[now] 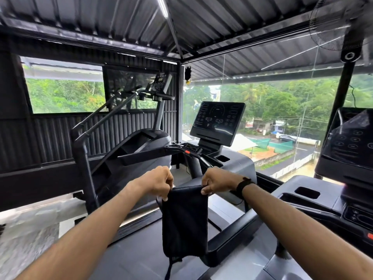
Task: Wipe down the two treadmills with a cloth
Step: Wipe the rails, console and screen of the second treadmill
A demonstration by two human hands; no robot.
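Observation:
A dark cloth (184, 221) hangs in front of me, stretched between both hands at its top edge. My left hand (159, 181) pinches the top left corner and my right hand (217, 181) pinches the top right corner; the right wrist wears a black watch. Straight ahead stands one treadmill, with its dark console screen (217, 122) and black handrail (161, 153) just beyond the cloth. At the right edge is the second treadmill's console (349, 138), with a grey tray and cup holder (306, 192) below it.
A stair-climber machine (129, 126) stands at the left behind the first treadmill. Glass walls run along the front and right. A wall fan (331, 23) hangs at the top right. Pale floor (28, 229) shows at the lower left.

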